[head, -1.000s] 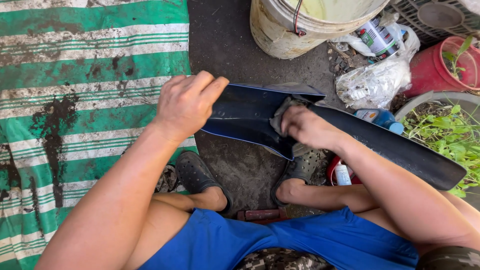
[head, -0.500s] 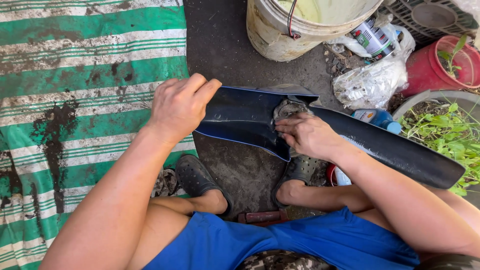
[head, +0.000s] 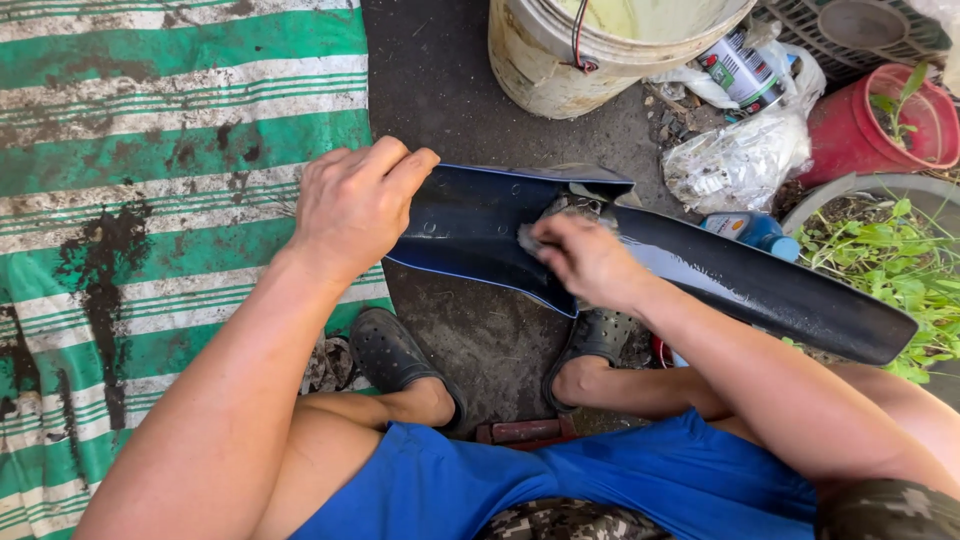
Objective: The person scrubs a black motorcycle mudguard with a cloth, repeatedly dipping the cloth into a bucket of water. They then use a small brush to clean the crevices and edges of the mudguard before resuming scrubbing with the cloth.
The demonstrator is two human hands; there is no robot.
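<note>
A long dark-blue and black plastic mudguard panel (head: 480, 225) lies across my knees, running from centre to the right. My left hand (head: 352, 205) grips its left end, fingers curled over the top edge. My right hand (head: 585, 258) presses a dirty grey rag (head: 575, 208) against the panel's inner surface near its middle. Most of the rag is hidden under my fingers. A wet shine shows on the black part to the right of my hand.
A dirty white bucket (head: 560, 60) stands at the top centre. A spray can (head: 740, 68), a crumpled plastic bag (head: 740, 160), a blue bottle (head: 755, 230), a red pot (head: 880, 125) and a planter of green leaves (head: 890, 260) crowd the right. A green striped tarp (head: 150, 180) covers the left.
My right hand has rubbed the rag back and forth over the panel's middle, now a little further left. My left hand keeps its grip; the view shifted slightly.
</note>
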